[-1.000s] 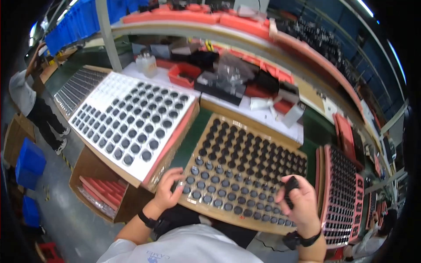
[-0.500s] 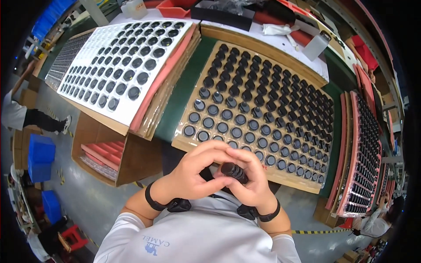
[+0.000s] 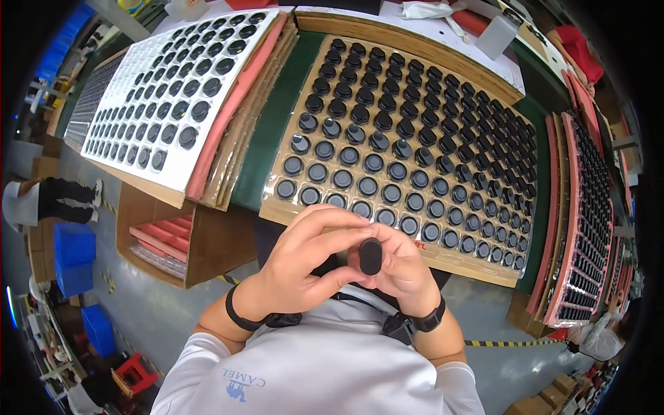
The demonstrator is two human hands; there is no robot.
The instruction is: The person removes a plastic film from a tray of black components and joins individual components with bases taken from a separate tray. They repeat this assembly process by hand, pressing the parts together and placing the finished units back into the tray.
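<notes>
A small black cylindrical part (image 3: 371, 256) is held in front of my chest, its flat dark end turned upward. My right hand (image 3: 409, 271) wraps its fingers round the part's side. My left hand (image 3: 299, 257) curves in from the other side, thumb and fingertips closed on the part's edge. Just beyond my hands lies a clear blister tray (image 3: 275, 173) on brown cardboard, filled with rows of similar black parts (image 3: 373, 163). Nearer rows show grey round tops; those farther back look all black and taller.
To the left, a white tray (image 3: 181, 169) with round dark parts tops a stack of pink and brown sheets. Below it stands a cardboard box (image 3: 221, 238) holding pink trays. Another loaded stack (image 3: 579, 228) is at right. A translucent bottle (image 3: 496, 36) stands at the back.
The black part has turned from tilted sideways to showing its flat end. My right hand has rotated with it. The view has shifted slightly, so the trays sit higher.
</notes>
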